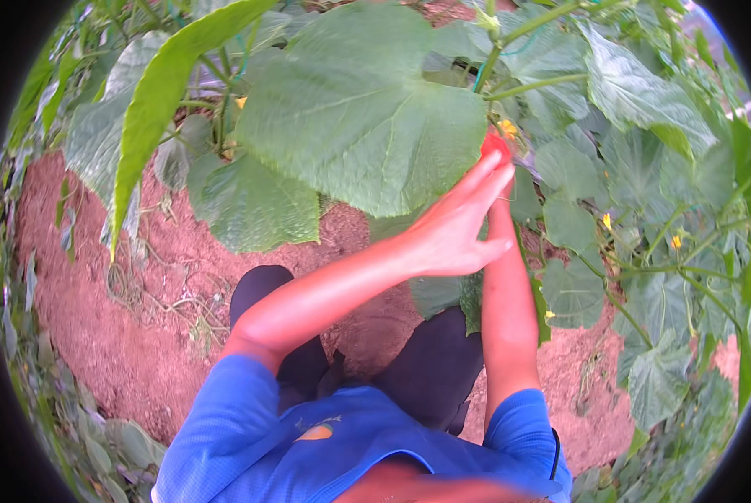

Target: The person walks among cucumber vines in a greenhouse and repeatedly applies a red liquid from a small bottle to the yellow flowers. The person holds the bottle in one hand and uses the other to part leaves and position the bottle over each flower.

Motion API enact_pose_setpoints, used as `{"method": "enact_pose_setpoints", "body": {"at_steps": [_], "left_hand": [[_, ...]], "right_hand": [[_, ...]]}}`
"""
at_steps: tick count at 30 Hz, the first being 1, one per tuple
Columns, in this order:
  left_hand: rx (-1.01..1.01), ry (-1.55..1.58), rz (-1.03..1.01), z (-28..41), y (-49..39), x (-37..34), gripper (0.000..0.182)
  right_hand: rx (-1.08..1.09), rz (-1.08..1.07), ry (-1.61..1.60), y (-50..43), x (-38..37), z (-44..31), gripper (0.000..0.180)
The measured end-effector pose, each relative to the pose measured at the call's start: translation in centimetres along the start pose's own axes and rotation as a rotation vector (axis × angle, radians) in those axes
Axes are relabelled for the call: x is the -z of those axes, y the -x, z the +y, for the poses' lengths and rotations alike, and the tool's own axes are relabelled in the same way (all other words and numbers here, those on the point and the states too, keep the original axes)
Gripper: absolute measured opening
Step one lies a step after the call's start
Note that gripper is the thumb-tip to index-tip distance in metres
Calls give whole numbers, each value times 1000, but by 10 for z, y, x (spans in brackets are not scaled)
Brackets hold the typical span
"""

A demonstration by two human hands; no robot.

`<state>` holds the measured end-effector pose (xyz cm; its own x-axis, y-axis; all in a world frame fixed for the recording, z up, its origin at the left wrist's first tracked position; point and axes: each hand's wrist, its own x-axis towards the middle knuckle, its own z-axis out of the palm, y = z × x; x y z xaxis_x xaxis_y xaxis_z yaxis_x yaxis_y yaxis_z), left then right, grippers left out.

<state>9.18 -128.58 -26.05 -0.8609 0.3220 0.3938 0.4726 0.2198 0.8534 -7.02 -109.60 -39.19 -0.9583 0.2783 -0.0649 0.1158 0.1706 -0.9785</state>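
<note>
My left hand (454, 239) reaches across in front of my right forearm (510, 289). Its thumb stands apart from the fingers, and nothing shows in its palm. The fingertips lie over my right hand (498, 148), which is mostly hidden and blurred. A bright red patch shows there; whether it is skin or a held object is unclear. Just beyond is a yellow flower (508, 129) on a cucumber plant. A broad cucumber leaf (369, 119) spreads to the left of both hands. Above them rises a green vine stem (490, 66) with a teal string (478, 77) beside it.
Cucumber foliage (658, 157) crowds the right side, with more yellow flowers (676, 242). A long leaf (155, 107) hangs close at upper left. Dry, curled vines (180, 295) lie on the reddish soil (86, 302). My dark-clothed knees (438, 358) are below the hands.
</note>
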Motion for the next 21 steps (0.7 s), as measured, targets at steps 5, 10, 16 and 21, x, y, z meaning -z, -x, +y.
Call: {"method": "enact_pose_setpoints", "body": {"at_steps": [5,10,16,21], "left_hand": [[-168,-77,-402,29,59,40,44],[-241,106,-299,42,129,108,35],[39,-104,117,40,178,180,32],[206,-218,289,8,186,197,31]], "right_hand": [[119,-79,235,3,-2,16,53],[165,-11,333,-50,26,70,64],[32,-150,187,-72,47,98,64],[129,-90,83,-1,45,37,64]]}}
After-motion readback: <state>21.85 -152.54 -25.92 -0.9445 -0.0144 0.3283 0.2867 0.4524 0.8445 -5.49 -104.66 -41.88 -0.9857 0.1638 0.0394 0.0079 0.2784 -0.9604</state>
